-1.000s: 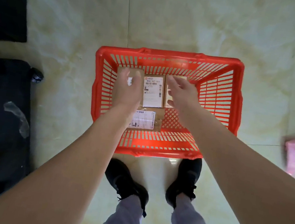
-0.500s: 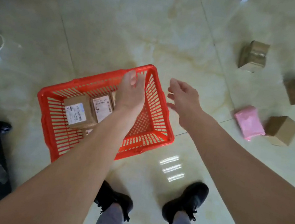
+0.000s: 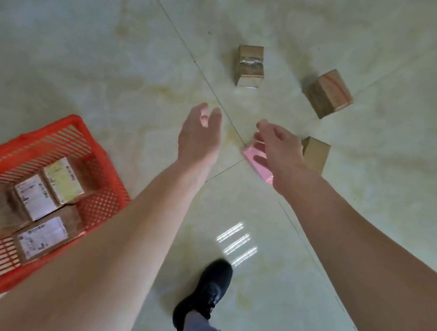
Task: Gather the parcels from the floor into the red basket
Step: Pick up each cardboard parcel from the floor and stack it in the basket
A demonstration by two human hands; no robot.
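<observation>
Both hands empty, fingers loosely spread, reaching out over the floor toward the loose parcels. Left hand hangs palm inward over bare tile, nothing under it. Right hand is right above the pink parcel, partly covering it; cannot tell if fingers touch it yet, looks like the pick target since it lies closest. Small brown box sits just beyond the right hand, beside the pink one. Two more brown boxes farther ahead of the hands: taped box and tilted box, apart from each other. Red basket is behind and to the left of the left hand, on the floor, already holding four labelled parcels packed together label-up. Judgement: roughly half done, four parcels left on floor. One black shoe is forward, likely mid-step, so the person seems to be closing in for the next grab. Basket left behind within easy return reach.
</observation>
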